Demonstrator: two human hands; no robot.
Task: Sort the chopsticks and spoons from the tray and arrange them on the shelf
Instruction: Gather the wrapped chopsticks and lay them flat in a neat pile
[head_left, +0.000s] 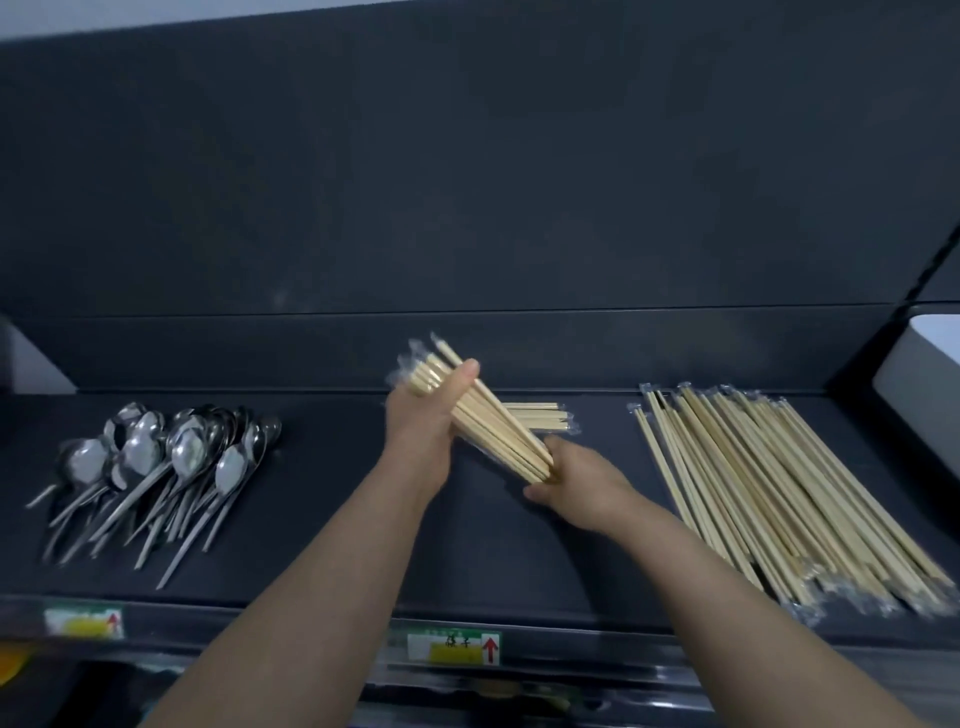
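Both my hands hold one bundle of short wrapped chopsticks (488, 415) just above the middle of the dark shelf (332, 488). My left hand (423, 434) grips its upper part, thumb over the top. My right hand (582, 480) clasps its lower end. A few more short wrapped chopsticks (540, 417) lie flat on the shelf behind the bundle. A heap of metal spoons (161, 467) lies at the left of the shelf. A wide pile of long wrapped chopsticks (779, 493) lies at the right. No tray is in view.
The shelf has a dark back panel (467, 182) and a front rail with a label bearing a red arrow (454, 647) and another label (85, 622) at the left. A white-lined bin (924, 374) stands at the far right.
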